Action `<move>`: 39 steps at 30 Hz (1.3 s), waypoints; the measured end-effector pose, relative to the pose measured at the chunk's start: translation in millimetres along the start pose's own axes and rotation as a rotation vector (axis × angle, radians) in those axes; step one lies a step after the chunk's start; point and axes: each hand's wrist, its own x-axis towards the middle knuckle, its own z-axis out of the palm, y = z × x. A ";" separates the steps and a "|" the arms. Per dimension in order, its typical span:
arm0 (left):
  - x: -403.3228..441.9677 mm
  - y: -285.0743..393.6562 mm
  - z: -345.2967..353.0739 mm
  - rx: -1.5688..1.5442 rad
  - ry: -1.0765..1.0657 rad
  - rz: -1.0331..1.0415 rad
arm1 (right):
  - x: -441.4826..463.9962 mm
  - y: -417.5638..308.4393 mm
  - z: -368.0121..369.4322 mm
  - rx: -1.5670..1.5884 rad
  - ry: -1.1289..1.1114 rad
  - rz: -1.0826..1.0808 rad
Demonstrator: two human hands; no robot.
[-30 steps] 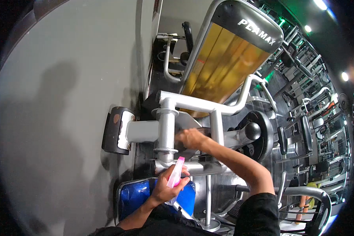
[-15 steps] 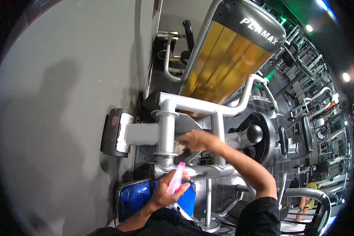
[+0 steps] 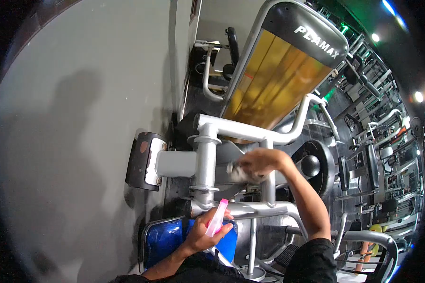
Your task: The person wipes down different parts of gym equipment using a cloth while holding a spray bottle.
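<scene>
My left hand (image 3: 200, 234) is wrapped round a spray bottle with a pink and clear trigger head (image 3: 217, 218), held low in front of the machine frame. A greyish cloth (image 3: 239, 174), blurred by motion, is bunched in my right hand (image 3: 261, 162). That hand is at the silver arm of the gym machine, just left of an upright tube (image 3: 268, 186). Whether the cloth touches the metal, I cannot tell. Left of it stands the thick silver pivot post (image 3: 206, 162), joined to a grey arm with a worn black roller pad (image 3: 145, 161).
Behind the frame rises a weight-stack cover (image 3: 281, 78) with a yellow panel. A blue padded seat (image 3: 163, 240) is below my left hand. The grey wall (image 3: 80, 141) runs along the left. A black weight plate (image 3: 323, 174) and other gym machines are on the right.
My right hand has moved right with the cloth, away from the pivot post. My left hand keeps its hold on the spray bottle. The view has shifted slightly.
</scene>
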 end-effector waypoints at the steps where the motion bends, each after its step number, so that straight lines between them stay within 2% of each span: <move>1: -0.5 0.5 0.4 -0.025 0.011 -0.014 | -7.8 2.1 -1.6 0.236 0.235 0.041; 2: -0.8 0.6 1.1 -0.051 0.022 -0.027 | -22.1 -8.9 -11.3 0.237 0.407 0.197; 4: -0.6 -2.5 1.0 -0.047 0.017 0.006 | -14.5 -2.8 12.5 0.327 0.959 -0.005; 5: -0.6 -3.3 1.0 -0.037 0.013 0.035 | -13.1 -29.8 3.1 0.463 0.937 0.026; 6: -0.3 -1.8 0.8 -0.039 0.012 0.040 | 5.0 -28.3 29.3 0.615 1.011 0.055; 7: -0.4 0.9 0.4 -0.050 -0.004 0.010 | 18.5 -41.5 44.3 0.781 1.053 -0.045; 8: -0.1 2.9 -0.3 -0.059 -0.019 -0.019 | 20.7 -59.3 48.0 0.621 1.003 -0.079; 10: 0.9 1.4 -1.1 -0.040 -0.029 0.022 | 23.2 -80.5 57.4 0.526 1.086 -0.103; 12: 1.8 2.8 -1.5 -0.025 -0.034 0.063 | 1.0 -77.7 52.0 0.727 0.817 -0.044; 14: 1.6 7.1 -1.2 -0.005 -0.024 0.053 | -7.5 -53.3 66.0 0.651 0.657 -0.233; 16: 1.8 6.5 -1.7 -0.001 -0.033 0.049 | -33.1 -52.5 55.6 0.629 0.471 -0.097; 17: 1.5 5.5 -1.5 0.003 -0.035 0.041 | -40.0 -49.3 54.4 0.584 0.484 -0.012; 18: 1.1 4.2 -0.6 -0.002 -0.038 0.041 | -40.5 -42.4 57.1 0.411 0.604 -0.023; 20: 0.4 2.9 0.3 -0.037 -0.012 0.005 | -37.4 -37.5 56.8 0.227 0.671 -0.046; 22: 0.2 5.1 -0.5 -0.042 -0.031 0.005 | -13.6 -29.1 80.5 0.256 0.411 0.068; 23: 0.0 5.1 -0.8 -0.039 -0.031 0.002 | -0.7 -28.1 88.3 0.255 0.284 -0.037; 24: 1.0 5.3 -1.0 -0.035 -0.028 0.002 | 2.9 -32.9 100.3 0.019 0.438 -0.092; 26: 1.2 3.5 -0.4 -0.027 -0.022 0.011 | 5.6 -50.2 80.8 0.040 0.267 0.030; 29: -0.1 1.6 0.4 -0.034 -0.004 0.014 | 20.9 -54.2 72.3 0.124 0.154 0.116; 32: 0.5 2.1 2.0 -0.037 0.001 0.026 | 47.6 -51.2 90.6 0.194 0.234 0.021; 33: 0.7 2.7 1.8 -0.019 0.004 0.037 | 51.8 -51.5 91.2 0.179 0.116 0.054; 34: 1.0 3.8 1.5 -0.020 0.003 0.038 | 54.0 -47.4 95.0 0.178 0.117 0.055; 36: 0.9 5.6 0.5 -0.035 -0.010 0.015 | 61.6 -37.6 106.7 0.138 0.212 -0.069; 37: 0.5 5.6 -0.2 -0.033 -0.008 0.013 | 57.9 -43.9 92.5 0.150 0.064 0.065; 39: 1.3 5.6 -1.1 0.014 -0.018 0.058 | 54.1 -45.0 82.9 0.110 0.057 0.037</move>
